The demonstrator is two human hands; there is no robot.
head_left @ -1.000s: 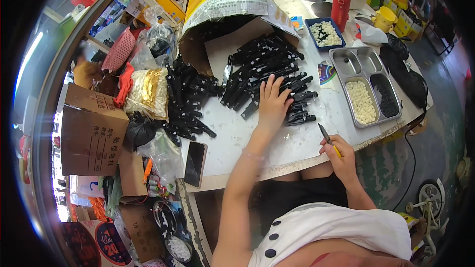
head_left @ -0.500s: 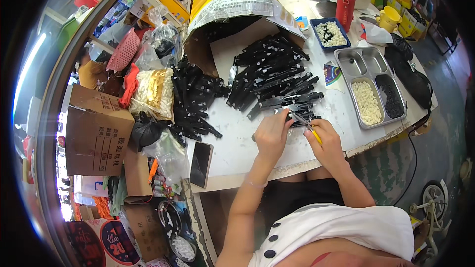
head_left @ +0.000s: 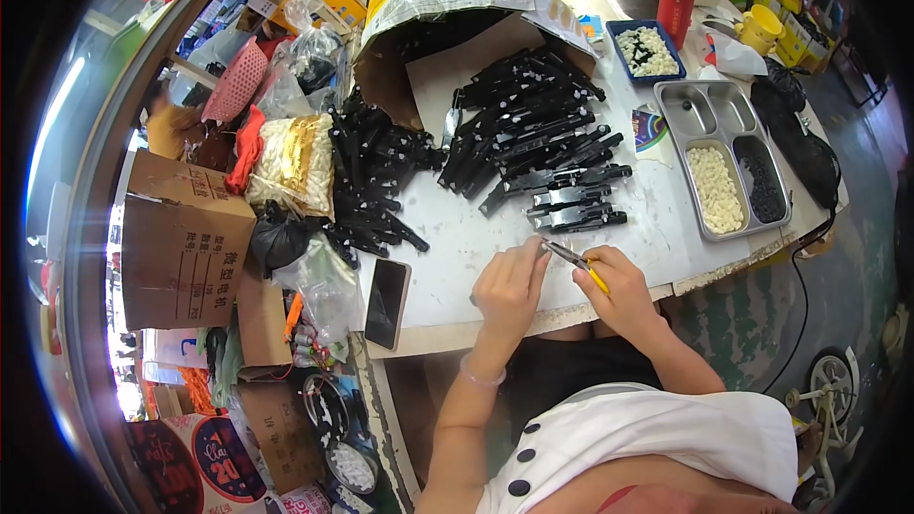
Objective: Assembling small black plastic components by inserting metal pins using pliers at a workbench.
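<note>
Printed characters mark the brown carton [head_left: 184, 246], yellow box [head_left: 459, 2] and dark package [head_left: 198, 466].

From here I see a white top [head_left: 657, 443] with dark round buttons [head_left: 526, 456], black bottoms [head_left: 571, 365] and a pale bangle [head_left: 484, 380] around the left wrist [head_left: 486, 363].

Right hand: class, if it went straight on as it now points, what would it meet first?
The right hand, yellow-handled tool leading, would likely meet the left hand first; depth leaves contact unclear.
</note>
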